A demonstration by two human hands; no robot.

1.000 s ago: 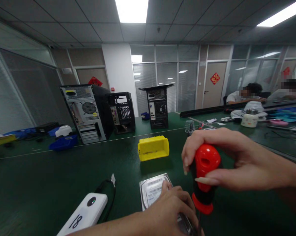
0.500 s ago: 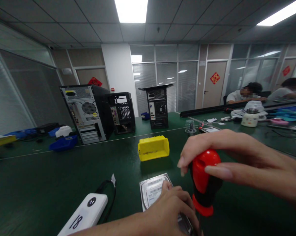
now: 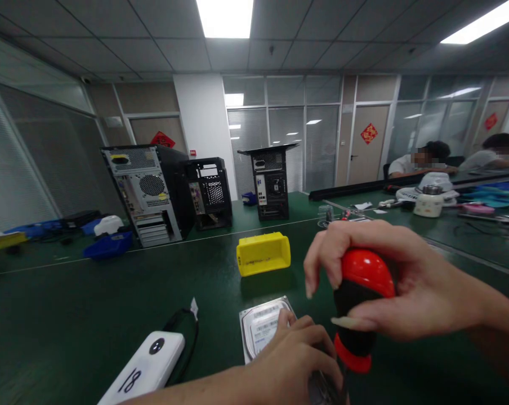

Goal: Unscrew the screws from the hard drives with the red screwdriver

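My right hand (image 3: 389,281) grips the red and black handle of a screwdriver (image 3: 362,275), which stands nearly upright. The thumb lies along the handle's lower side and the index finger is bent away from it. A silver hard drive (image 3: 258,326) with a white label lies on the green table. Over its right side my left hand (image 3: 299,354) is bent, fingers curled down around it close to the screwdriver's shaft. A dark metallic part (image 3: 322,388) shows under the left palm; whether it belongs to the drive I cannot tell. The screwdriver's tip is hidden.
Ahead sits a yellow bin (image 3: 263,256) with small bits inside. At the left lie a white power bank (image 3: 147,365) and its black cable. Computer cases (image 3: 147,194) stand at the back, beside a blue bin (image 3: 108,246). A person (image 3: 423,160) sits far right.
My right hand has turned about the screwdriver handle: the thumb has gone from the upper part to lower down, and the handle's top leans slightly right. The left hand stays put.
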